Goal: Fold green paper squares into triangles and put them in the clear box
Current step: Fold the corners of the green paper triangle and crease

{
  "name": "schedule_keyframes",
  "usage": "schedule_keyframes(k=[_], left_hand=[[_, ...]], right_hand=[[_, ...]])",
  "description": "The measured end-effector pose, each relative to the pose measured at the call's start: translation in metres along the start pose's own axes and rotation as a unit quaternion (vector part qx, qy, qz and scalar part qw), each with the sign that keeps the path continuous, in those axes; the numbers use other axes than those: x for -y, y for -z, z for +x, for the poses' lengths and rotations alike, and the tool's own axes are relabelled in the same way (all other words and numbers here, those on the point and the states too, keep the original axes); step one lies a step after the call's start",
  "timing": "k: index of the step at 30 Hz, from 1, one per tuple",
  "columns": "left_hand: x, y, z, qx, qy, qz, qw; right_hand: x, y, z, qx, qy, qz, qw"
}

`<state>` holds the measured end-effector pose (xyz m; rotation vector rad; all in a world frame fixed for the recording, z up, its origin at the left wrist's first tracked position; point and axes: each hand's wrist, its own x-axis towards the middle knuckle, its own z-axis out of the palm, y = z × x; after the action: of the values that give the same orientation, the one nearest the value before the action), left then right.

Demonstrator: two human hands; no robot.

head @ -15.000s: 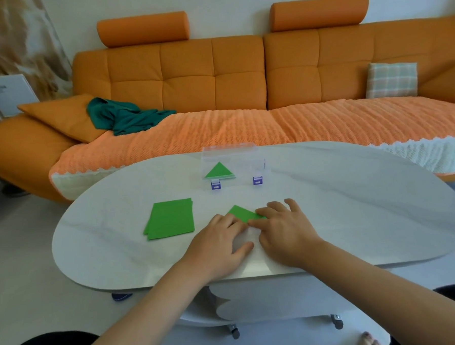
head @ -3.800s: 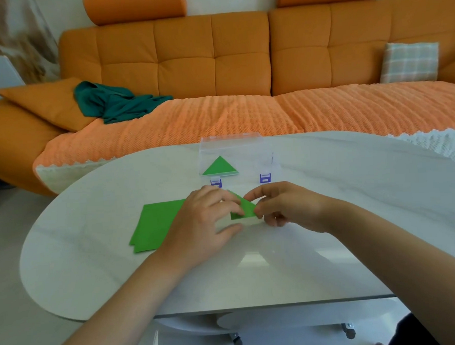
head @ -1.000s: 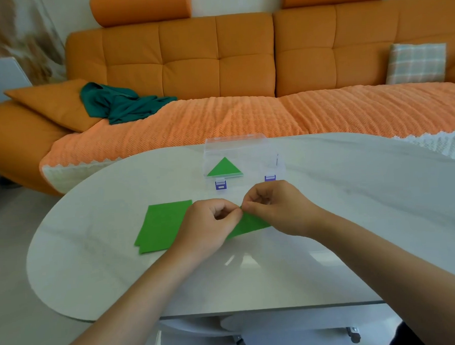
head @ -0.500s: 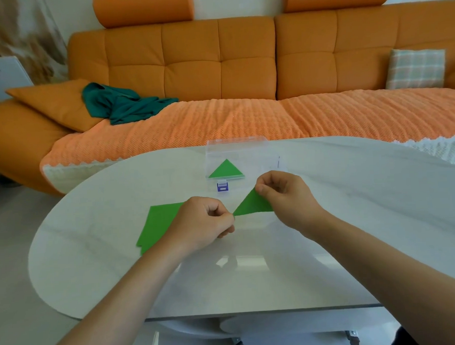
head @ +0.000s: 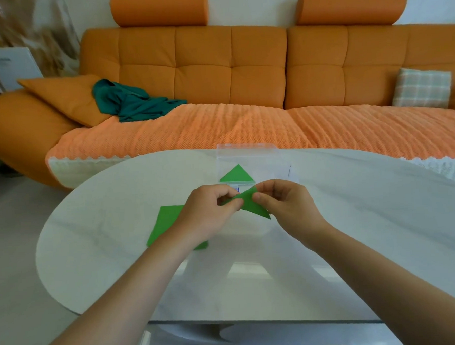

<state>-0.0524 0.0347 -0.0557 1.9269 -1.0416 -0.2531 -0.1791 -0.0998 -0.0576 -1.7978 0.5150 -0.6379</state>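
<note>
L hand (head: 212, 208) has moved back onto the folded triangle (head: 252, 206) since half a sec ago. Now it and R hand (head: 285, 206) both pinch it, lifted off the table (head: 355, 218), w/ the clear box (head: 246, 148) just beyond the grip. Risk imo: fold springs open if either pinch slackens b4 the drop.

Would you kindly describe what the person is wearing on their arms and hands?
Nothing worn shows: the left hand and right hand are bare, with no gloves, rings or watch. The left arm and right arm are bare too, with no sleeve in view.
</note>
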Motion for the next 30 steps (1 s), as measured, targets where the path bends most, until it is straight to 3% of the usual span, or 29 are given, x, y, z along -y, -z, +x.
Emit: schedule_keyframes(k=[6,9,13,20,30], left_hand=[[0.008,0.021,0.019,-0.014,0.004,0.044,0.999],[0.019,0.03,0.029,-0.055,0.015,0.104,0.993],[0.035,0.032,0.041,-0.096,0.044,0.098,0.99],[0.043,0.014,0.05,-0.01,0.093,0.085,0.992],[0.04,0.008,0.05,0.012,0.085,0.1,0.991]], right_hand=[[0.001,0.002,0.035,-0.004,0.023,-0.182,0.983],[0.009,0.003,0.067,-0.031,0.044,-0.224,0.973],[0.01,0.005,0.106,-0.016,0.031,-0.258,0.965],[-0.007,-0.001,0.135,0.078,-0.023,-0.336,0.938],[-0.015,-0.013,0.139,0.026,-0.032,-0.448,0.893]])
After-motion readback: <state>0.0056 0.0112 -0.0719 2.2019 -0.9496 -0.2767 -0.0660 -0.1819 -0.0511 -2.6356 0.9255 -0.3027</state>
